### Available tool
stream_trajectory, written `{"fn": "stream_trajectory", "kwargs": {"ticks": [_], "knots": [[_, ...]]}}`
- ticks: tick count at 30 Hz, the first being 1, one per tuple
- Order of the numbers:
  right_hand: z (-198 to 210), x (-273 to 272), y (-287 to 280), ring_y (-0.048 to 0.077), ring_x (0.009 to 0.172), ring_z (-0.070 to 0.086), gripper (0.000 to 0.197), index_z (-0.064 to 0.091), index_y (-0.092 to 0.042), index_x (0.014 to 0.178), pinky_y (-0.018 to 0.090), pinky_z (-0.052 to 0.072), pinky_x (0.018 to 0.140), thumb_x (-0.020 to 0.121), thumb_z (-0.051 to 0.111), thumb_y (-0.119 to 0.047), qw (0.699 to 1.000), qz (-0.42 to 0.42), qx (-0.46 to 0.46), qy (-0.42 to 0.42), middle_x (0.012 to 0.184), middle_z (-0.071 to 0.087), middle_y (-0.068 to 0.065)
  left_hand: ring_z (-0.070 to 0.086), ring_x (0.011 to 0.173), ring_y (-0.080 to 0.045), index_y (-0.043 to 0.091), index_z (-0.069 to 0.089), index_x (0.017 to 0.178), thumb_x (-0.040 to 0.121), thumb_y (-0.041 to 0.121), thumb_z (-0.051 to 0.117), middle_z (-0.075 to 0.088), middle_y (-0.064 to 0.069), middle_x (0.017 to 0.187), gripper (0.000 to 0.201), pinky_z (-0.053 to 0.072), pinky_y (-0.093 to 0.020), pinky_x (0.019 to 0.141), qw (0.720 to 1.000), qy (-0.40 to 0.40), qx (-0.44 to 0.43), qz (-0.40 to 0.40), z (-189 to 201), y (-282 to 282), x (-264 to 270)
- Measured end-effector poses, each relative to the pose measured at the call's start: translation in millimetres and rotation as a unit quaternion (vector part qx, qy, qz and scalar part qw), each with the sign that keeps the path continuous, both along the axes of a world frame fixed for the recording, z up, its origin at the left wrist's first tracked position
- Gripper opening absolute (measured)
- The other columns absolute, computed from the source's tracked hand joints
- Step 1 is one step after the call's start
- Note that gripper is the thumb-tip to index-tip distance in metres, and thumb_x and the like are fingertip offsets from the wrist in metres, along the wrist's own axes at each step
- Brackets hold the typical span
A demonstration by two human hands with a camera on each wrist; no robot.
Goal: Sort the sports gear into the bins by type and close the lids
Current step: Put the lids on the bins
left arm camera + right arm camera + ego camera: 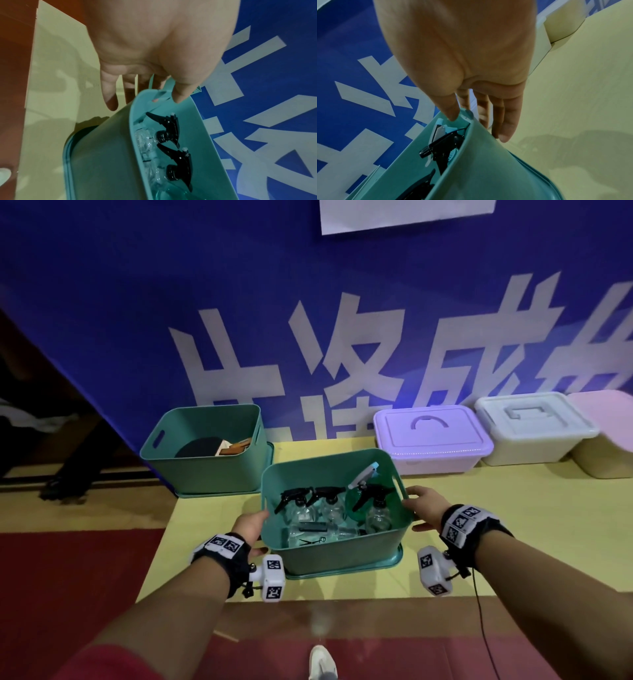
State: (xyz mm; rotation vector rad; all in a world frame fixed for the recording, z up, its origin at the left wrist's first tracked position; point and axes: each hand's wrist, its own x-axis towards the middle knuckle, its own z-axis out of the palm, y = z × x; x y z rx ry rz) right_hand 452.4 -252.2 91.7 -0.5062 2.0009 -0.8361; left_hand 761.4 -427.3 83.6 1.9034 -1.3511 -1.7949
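Note:
A teal bin (342, 549) stands in the middle of the yellow table on its own lid (394, 563). It holds several clear spray bottles (298, 503) with black trigger heads. My left hand (255, 530) grips its left wall, with the thumb (178, 94) over the rim by the handle slot and the fingers (109, 97) down the outside. On the right wall my right hand (416, 510) pinches the rim, thumb (450, 111) inside and fingers (506, 121) outside. A second teal bin (205, 463) at the back left holds a black table tennis paddle (202, 447).
Three lidded boxes line the back right: a purple one (431, 433), a white one (534, 422) and a cream one with a pink lid (603, 440). A blue banner (308, 320) rises behind the table. Red floor lies to the left and in front.

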Motion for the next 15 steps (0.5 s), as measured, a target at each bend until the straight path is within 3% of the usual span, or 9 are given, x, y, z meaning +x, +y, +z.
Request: {"fn": "stream_trajectory", "kwargs": {"ticks": [4,7,9,13,15], "knots": [[-2,5,0,0.028,0.084,0.065,0.035,0.049,-0.024,0.125,0.044,0.059,0.074,0.094,0.049,-0.007,1.0,-0.023,-0.004,-0.004,0.097,0.067,0.012,0.052,0.119,-0.041,0.006,0.051,0.128,0.091,0.021,0.056,0.054,-0.019,0.132,0.04,0.052,-0.055,0.089,1.0,-0.011,0.012,-0.018,-45,-19,3],[-4,9,-3,0.029,0.091,0.064,0.035,0.049,-0.02,0.127,0.045,0.059,0.075,0.095,0.05,-0.007,1.0,-0.024,0.0,-0.016,0.105,0.065,0.013,0.048,0.123,-0.04,0.006,0.05,0.128,0.094,0.012,0.052,0.051,-0.017,0.133,0.034,0.048,-0.055,0.094,1.0,-0.002,0.011,-0.005,-25,-2,-2],[-5,11,-3,0.03,0.093,0.063,0.034,0.05,-0.019,0.127,0.047,0.059,0.076,0.095,0.049,-0.006,0.999,-0.024,0.004,-0.023,0.107,0.063,0.014,0.042,0.129,-0.037,0.01,0.053,0.123,0.096,0.004,0.047,0.048,-0.012,0.134,0.029,0.046,-0.054,0.092,1.0,0.002,0.014,0.002,-18,4,-1],[-9,11,-2,0.03,0.092,0.062,0.03,0.053,-0.016,0.12,0.053,0.057,0.081,0.095,0.046,-0.001,0.998,-0.036,0.013,-0.04,0.108,0.063,0.017,0.043,0.128,-0.037,0.017,0.058,0.102,0.093,-0.005,0.041,0.049,-0.018,0.136,0.029,0.049,-0.045,0.083,1.0,0.016,0.017,0.005,-20,3,2],[-10,11,-3,0.032,0.094,0.064,0.031,0.052,-0.016,0.12,0.054,0.057,0.08,0.095,0.043,0.0,0.998,-0.037,0.014,-0.039,0.108,0.063,0.017,0.044,0.127,-0.037,0.017,0.057,0.101,0.092,-0.006,0.04,0.049,-0.018,0.134,0.03,0.049,-0.046,0.086,1.0,0.018,0.018,0.01,-21,3,2]]}}
